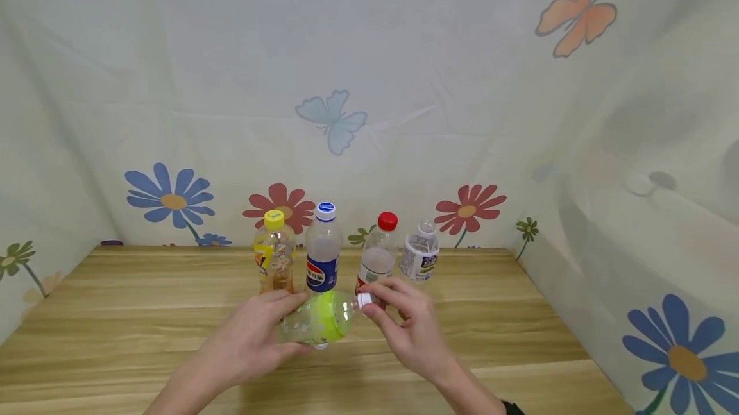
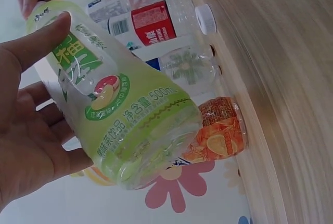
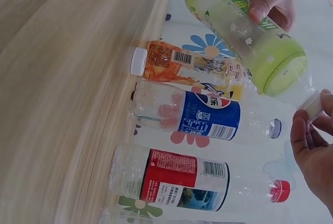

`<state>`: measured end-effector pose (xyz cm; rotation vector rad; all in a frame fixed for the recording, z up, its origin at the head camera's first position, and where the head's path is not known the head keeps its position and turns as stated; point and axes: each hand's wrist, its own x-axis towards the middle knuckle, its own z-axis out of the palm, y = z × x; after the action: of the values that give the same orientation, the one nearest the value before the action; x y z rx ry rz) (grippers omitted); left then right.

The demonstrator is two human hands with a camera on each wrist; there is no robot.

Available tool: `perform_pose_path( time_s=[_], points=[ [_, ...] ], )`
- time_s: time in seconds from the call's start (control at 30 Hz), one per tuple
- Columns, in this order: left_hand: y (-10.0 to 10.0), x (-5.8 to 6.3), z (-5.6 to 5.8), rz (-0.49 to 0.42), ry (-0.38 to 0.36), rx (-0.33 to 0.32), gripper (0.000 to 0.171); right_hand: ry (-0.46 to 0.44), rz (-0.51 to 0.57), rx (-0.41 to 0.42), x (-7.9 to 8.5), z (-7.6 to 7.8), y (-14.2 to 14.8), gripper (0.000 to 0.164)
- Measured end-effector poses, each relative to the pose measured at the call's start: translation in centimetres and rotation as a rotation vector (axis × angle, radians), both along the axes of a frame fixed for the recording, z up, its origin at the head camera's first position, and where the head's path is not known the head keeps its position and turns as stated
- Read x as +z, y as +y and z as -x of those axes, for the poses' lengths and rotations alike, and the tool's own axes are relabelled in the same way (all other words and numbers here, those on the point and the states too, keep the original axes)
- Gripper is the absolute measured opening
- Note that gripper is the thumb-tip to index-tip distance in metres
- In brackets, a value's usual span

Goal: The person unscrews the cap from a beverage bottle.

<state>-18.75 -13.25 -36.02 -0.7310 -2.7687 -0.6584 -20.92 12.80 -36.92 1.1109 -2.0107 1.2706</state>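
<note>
A clear plastic bottle with a green label [image 1: 331,317] lies nearly level above the table, its neck pointing right. My left hand [image 1: 256,335] grips it around the body, thumb across the label in the left wrist view. At the neck, my right hand [image 1: 407,322] pinches the white cap [image 1: 365,300] between thumb and fingers. Whether that cap is still threaded on cannot be told. Another white cap [image 3: 138,61] rests on the table, partly hidden below the held bottle in the head view.
Behind the hands a row of bottles stands on the wooden table [image 1: 144,325]: a yellow-capped one [image 1: 274,254], a blue-labelled one [image 1: 322,271], a red-capped one [image 1: 378,261] and an uncapped one [image 1: 420,256]. A flowered cloth [image 1: 231,113] hangs behind and at both sides.
</note>
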Motion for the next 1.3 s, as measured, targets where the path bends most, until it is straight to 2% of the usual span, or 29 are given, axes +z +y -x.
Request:
perform_pose_path(
  time_s=[0.13,0.33,0.5,0.73,1.1,1.3],
  points=[
    [-0.2,0.1,0.0,-0.015,-0.030,-0.028,0.068,0.051,-0.005,0.027,-0.1,0.1,0.0,0.016],
    [-0.8,0.3,0.4,-0.050,-0.144,-0.073,0.071,0.111,0.004,0.062,-0.2,0.3,0.0,0.017],
    [-1.1,0.4,0.6,-0.063,-0.204,-0.103,0.074,0.153,-0.002,0.088,-0.4,0.5,0.0,0.019],
    [-1.3,0.5,0.5,-0.062,-0.221,-0.112,0.076,0.229,-0.014,0.129,-0.5,1.0,0.2,0.024],
    [-1.4,0.6,0.6,-0.058,-0.229,-0.112,0.076,0.248,-0.045,0.194,-0.2,1.1,0.5,0.022],
    [-1.4,0.6,0.5,-0.059,-0.229,-0.103,0.078,0.219,-0.017,0.233,1.5,0.0,0.0,0.017]
  ],
)
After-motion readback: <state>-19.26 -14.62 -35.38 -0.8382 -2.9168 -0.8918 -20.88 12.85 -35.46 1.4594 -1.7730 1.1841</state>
